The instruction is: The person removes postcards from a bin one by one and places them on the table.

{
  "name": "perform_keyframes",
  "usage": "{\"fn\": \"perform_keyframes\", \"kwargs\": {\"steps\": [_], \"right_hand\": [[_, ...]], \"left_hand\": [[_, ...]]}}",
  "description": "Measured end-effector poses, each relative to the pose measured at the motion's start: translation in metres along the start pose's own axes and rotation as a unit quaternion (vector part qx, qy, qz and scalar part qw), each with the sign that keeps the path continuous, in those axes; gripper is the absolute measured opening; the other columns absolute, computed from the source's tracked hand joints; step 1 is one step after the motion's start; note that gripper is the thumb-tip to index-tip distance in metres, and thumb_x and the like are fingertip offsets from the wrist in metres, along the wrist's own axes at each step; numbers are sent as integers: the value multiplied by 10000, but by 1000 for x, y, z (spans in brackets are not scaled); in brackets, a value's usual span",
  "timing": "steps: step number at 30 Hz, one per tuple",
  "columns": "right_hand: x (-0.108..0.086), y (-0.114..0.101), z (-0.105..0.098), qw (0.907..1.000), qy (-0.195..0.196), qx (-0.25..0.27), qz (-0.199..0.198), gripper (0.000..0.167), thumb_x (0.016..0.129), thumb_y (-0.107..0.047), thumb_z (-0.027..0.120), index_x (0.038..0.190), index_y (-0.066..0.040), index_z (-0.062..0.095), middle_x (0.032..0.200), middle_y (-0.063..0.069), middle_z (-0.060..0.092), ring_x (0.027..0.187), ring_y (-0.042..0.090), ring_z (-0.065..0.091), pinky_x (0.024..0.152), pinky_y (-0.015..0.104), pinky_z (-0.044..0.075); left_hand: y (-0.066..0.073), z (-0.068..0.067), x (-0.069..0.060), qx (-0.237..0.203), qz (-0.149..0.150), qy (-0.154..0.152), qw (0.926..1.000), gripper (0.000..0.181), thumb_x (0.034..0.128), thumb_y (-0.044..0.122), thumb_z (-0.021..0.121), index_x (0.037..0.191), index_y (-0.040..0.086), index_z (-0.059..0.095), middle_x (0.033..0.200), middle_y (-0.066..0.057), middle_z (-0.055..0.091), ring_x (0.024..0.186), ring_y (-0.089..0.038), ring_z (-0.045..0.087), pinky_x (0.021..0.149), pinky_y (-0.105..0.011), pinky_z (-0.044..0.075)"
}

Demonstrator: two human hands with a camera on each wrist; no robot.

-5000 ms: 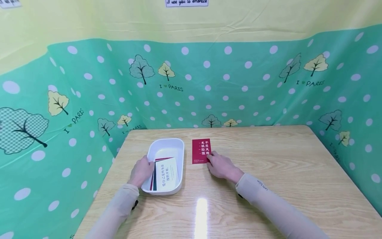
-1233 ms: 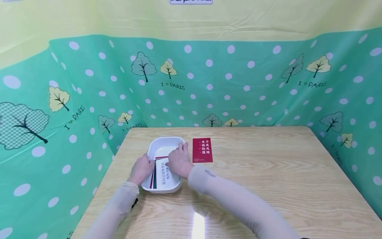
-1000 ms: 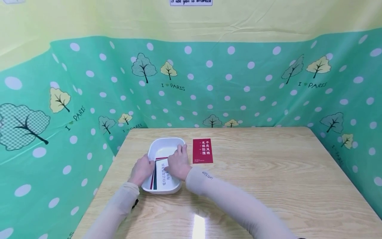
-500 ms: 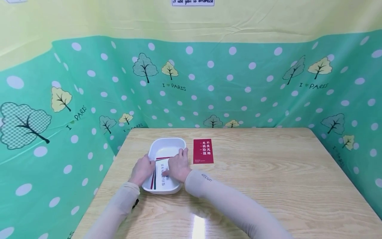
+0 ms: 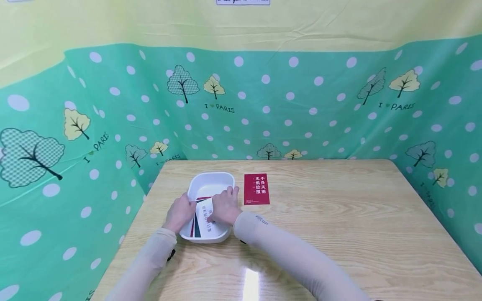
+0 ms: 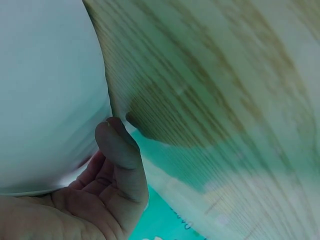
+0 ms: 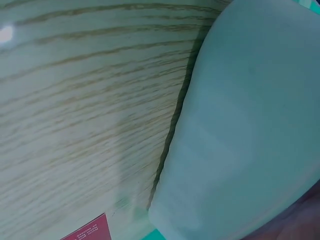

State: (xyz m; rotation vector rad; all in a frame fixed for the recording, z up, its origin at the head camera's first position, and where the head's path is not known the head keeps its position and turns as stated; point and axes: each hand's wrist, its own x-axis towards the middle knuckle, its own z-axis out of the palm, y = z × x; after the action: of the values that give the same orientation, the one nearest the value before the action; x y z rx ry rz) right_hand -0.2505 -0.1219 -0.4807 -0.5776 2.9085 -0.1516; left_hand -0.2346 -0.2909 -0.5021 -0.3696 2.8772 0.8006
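fingers [image 6: 120,150] — left [image 5: 179,214] gripping tub [image 5: 206,240], right [image 5: 225,207] touching card [image 5: 203,214]

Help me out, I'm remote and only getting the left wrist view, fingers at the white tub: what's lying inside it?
Observer: A white card with dark characters lies over a dark green card in the white tub.
Operator: Where's the right hand?
Observer: The right hand is over the white card's right part; I can't tell whether it pinches it.
Operator: Anything on the table, right of the tub?
Observer: Yes, a red card with white Chinese characters lies on the table, apart from the tub.
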Motion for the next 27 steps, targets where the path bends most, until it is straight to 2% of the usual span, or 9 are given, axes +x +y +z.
{"fn": "perform_keyframes", "kwargs": {"steps": [12,20,24,27], "right_hand": [[0,3,-1,9992,288,254,70,473,773,-541,898,982,-147,740,968,69,571,1085,280,419,1036,504,294],[-1,10,0,9977,352,580,48,275,905,-360,804,983,-118,699,963,46,521,1052,251,404,989,467,309],[-1,13,-3,9965,466,675,131,294,910,-366,806,1006,-113,693,976,46,525,1047,240,410,953,441,315],[-3,12,-3,9962,520,684,105,301,916,-376,795,984,-111,668,955,47,528,1029,241,418,931,436,317]], "left_hand": [[1,0,-2,-39,-20,8,10000,553,1073,164,460,1531,-132,367,1312,-360,601,1041,-373,702,850,-492,618],[4,3,-1,-85,-132,-89,9998,563,1084,171,456,1549,-125,338,1333,-358,590,1092,-397,693,865,-490,615],[5,2,2,-123,-110,-103,9998,569,1085,178,451,1555,-120,332,1352,-357,579,1092,-385,691,875,-492,612],[3,3,1,-90,-200,-108,9997,558,1085,185,454,1536,-127,350,1327,-352,587,1063,-376,693,851,-480,620]]}}
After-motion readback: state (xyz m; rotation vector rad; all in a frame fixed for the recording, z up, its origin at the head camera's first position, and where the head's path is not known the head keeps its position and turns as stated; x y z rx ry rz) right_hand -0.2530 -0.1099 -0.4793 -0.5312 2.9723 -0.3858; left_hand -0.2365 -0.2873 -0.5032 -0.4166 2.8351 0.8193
